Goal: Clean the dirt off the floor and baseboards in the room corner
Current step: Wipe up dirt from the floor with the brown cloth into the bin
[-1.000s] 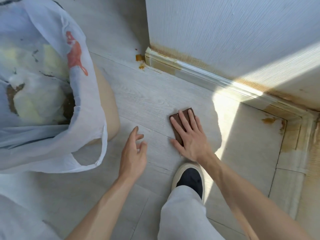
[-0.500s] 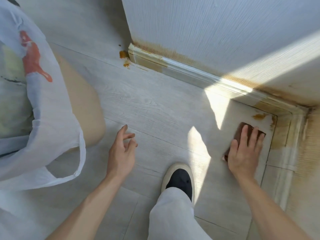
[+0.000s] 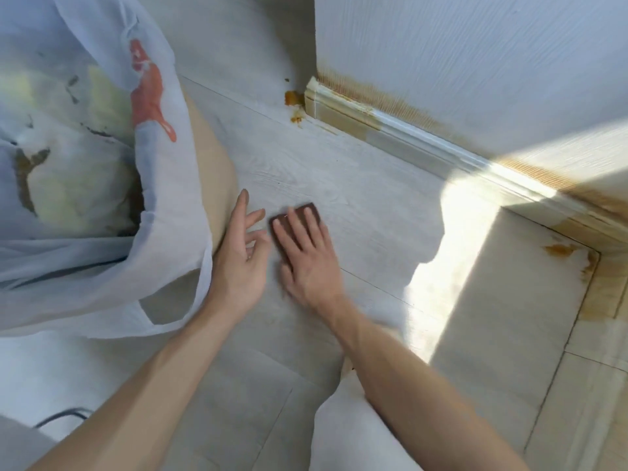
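Observation:
My right hand (image 3: 306, 263) lies flat on a dark brown sponge (image 3: 307, 212), pressing it against the pale wood-look floor (image 3: 339, 171) with fingers spread over it. Just to its left my left hand (image 3: 241, 263) rests open on the floor, fingers apart and holding nothing. Orange-brown dirt sits as a blob (image 3: 294, 98) at the near end of the white baseboard (image 3: 407, 137). More smears (image 3: 560, 249) mark the floor in the corner at the right, and a rusty stain runs along the wall just above the baseboard.
A translucent white plastic bag (image 3: 102, 185) with soiled yellowish wipes inside stands at the left, almost touching my left hand. A beige rounded object (image 3: 214, 171) sits behind it. My light trouser leg (image 3: 343, 430) is at the bottom. Sunlight crosses the floor on the right.
My right hand has slid the sponge from the stained corner at the right back leftward to the middle of the floor, beside my left hand. The view shifted left, showing more of the bag.

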A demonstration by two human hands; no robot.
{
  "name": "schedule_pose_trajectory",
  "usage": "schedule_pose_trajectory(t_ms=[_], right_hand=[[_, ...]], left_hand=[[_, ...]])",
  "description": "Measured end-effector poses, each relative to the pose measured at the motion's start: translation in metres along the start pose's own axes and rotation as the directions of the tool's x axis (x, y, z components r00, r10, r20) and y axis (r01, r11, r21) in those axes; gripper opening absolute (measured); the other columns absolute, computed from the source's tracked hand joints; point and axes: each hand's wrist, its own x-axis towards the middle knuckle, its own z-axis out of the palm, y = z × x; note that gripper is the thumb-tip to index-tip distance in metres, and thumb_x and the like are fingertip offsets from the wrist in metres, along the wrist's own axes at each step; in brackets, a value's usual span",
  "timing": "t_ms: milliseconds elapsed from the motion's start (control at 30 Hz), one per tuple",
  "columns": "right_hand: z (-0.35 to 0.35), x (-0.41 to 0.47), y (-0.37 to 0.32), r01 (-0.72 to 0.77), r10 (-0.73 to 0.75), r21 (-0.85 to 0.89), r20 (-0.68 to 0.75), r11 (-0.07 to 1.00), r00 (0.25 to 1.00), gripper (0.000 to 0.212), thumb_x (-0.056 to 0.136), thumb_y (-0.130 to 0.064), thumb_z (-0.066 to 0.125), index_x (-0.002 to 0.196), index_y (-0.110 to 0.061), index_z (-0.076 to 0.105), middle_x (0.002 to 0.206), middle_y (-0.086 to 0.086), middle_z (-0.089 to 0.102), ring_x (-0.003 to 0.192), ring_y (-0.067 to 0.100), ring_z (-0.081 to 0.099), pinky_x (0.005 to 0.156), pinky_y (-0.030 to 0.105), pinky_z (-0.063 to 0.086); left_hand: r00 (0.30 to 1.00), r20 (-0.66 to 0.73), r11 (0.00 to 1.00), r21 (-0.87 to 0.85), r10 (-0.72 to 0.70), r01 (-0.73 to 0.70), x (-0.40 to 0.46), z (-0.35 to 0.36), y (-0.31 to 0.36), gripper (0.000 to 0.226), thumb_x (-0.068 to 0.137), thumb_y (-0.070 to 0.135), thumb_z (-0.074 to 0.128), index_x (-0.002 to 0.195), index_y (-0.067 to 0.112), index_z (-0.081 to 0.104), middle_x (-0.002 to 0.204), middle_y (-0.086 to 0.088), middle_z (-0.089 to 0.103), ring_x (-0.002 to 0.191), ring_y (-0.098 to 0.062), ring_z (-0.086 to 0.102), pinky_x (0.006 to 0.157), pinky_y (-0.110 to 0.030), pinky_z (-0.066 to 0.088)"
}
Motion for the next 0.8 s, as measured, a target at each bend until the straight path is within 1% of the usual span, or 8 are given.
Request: schedule_pose_trajectory(t_ms=[200,300,333,400,467,533,667,800], right_hand=[[0.028,-0.011,-0.048,0.312,-0.329,0.108,0.232,0.944,0.915,0.064,0.093,-0.034,0.035,0.155,-0.02,0.044,0.165,0.004,0.035,0.157,0.031,0.019,0.129,0.048,0.009],[0.013,-0.011,-0.06,0.031,-0.155,0.459,0.236,0.888,0.959,0.058,0.091,-0.023,0.037,0.145,-0.018,0.059,0.152,0.003,0.055,0.147,0.03,0.041,0.125,0.043,0.026],[-0.001,-0.009,-0.068,-0.182,0.015,0.625,0.263,0.76,0.965,0.056,0.091,-0.016,0.039,0.14,-0.02,0.064,0.138,0.002,0.066,0.132,0.031,0.056,0.116,0.041,0.04],[-0.027,-0.004,-0.08,-0.504,0.322,0.828,0.421,0.245,0.848,0.056,0.09,-0.002,0.039,0.131,-0.023,0.071,0.103,0.011,0.076,0.092,0.028,0.068,0.09,0.035,0.054],[-0.049,-0.01,-0.066,-0.477,0.387,0.856,0.516,-0.2,0.764,0.057,0.091,0.001,0.036,0.133,-0.018,0.069,0.119,0.019,0.072,0.11,0.026,0.068,0.101,0.036,0.05],[-0.075,-0.03,-0.031,-0.376,0.392,0.817,0.549,-0.437,0.738,0.057,0.094,-0.003,0.033,0.144,-0.012,0.058,0.143,0.017,0.061,0.134,0.034,0.055,0.117,0.043,0.039],[-0.132,-0.089,0.051,-0.211,0.662,0.91,0.406,-0.358,0.63,0.057,0.093,-0.01,0.032,0.146,-0.009,0.054,0.14,0.018,0.059,0.134,0.035,0.054,0.118,0.045,0.039],[-0.154,-0.143,0.113,-0.34,0.919,0.932,0.017,0.128,0.394,0.066,0.079,-0.011,0.047,0.14,-0.026,0.064,0.137,0.018,0.064,0.084,0.028,0.064,0.071,0.029,0.054]], left_hand=[[0.993,-0.119,0.999,-0.047,-0.001,-0.005,0.014,-0.058,-0.035,0.067,0.101,0.002,0.042,0.162,0.022,0.022,0.154,0.007,0.041,0.141,-0.003,0.044,0.122,-0.035,0.034],[0.98,-0.199,1.0,0.012,0.009,-0.007,0.019,-0.095,-0.046,0.064,0.096,0.006,0.043,0.158,0.017,0.032,0.149,0.006,0.043,0.138,0.001,0.045,0.116,-0.032,0.041],[0.978,-0.208,0.999,0.032,0.001,0.006,0.02,-0.105,-0.048,0.063,0.098,0.003,0.045,0.158,0.02,0.033,0.151,0.004,0.044,0.139,0.0,0.046,0.112,-0.026,0.043],[0.977,-0.213,0.997,0.063,-0.02,0.034,0.022,-0.119,-0.053,0.063,0.1,0.0,0.046,0.157,0.024,0.034,0.153,0.001,0.046,0.139,-0.005,0.047,0.106,-0.021,0.044],[0.978,-0.21,0.996,0.084,-0.018,0.037,0.024,-0.127,-0.056,0.062,0.099,0.001,0.047,0.155,0.026,0.039,0.146,0.004,0.05,0.137,-0.007,0.05,0.11,-0.031,0.046],[0.979,-0.202,0.996,0.069,-0.043,0.058,0.026,-0.13,-0.058,0.061,0.098,0.005,0.049,0.152,0.033,0.043,0.14,0.006,0.054,0.132,-0.01,0.055,0.11,-0.044,0.048],[0.976,-0.204,0.997,0.007,-0.078,0.081,0.018,-0.121,-0.062,0.062,0.096,0.012,0.049,0.15,0.04,0.043,0.132,0.011,0.059,0.122,-0.013,0.061,0.106,-0.05,0.05],[0.964,-0.234,0.991,-0.061,-0.129,0.118,0.006,-0.112,-0.069,0.062,0.093,0.015,0.048,0.15,0.04,0.044,0.122,0.023,0.062,0.11,-0.011,0.065,0.104,-0.049,0.051]])
